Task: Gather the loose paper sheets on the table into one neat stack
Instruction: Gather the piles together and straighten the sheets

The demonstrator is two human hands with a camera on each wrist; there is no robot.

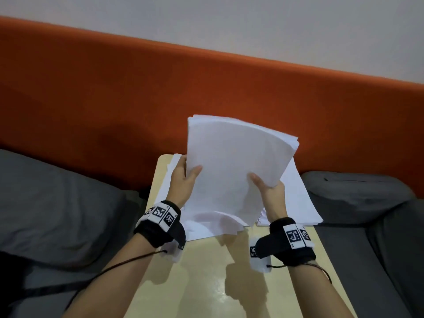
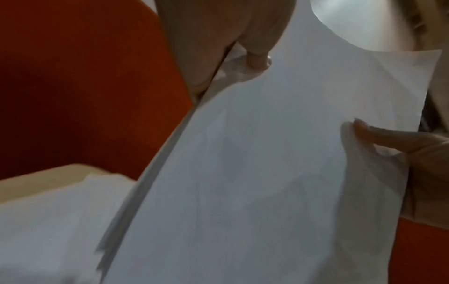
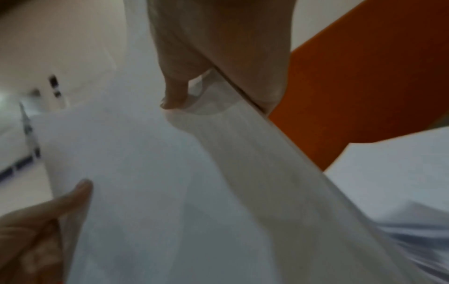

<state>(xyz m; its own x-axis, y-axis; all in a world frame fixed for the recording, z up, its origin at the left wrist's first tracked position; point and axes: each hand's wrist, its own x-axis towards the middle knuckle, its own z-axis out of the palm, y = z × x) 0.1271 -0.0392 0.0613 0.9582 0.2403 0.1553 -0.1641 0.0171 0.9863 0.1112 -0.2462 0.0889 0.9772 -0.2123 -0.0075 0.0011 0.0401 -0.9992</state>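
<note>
— What are you holding, and what's hidden from you?

— I'm gripping a bundle of paper sheets [image 1: 231, 166] upright over the table [image 1: 206, 283], my left hand [image 1: 183, 180] pinching its left edge and my right hand [image 1: 271, 191] pinching its lower right corner. From the head view my thumbs are showing on the front, but the bundle is hiding my fingers behind it. It's also covering much of the sheets still lying on the table [image 1: 300, 198], so I can't tell how many are lying there.

— Are the wrist views adding anything?

— The left wrist view is showing the bundle's edge running down past my palm, plus my right thumb [image 2: 379, 134] pressing the far side. The right wrist view is blurring badly, though it's showing the sheets fanning under my thumb [image 3: 175, 92]. Only the head view is showing the orange backrest [image 1: 114, 99] and grey cushions [image 1: 50, 207].
</note>
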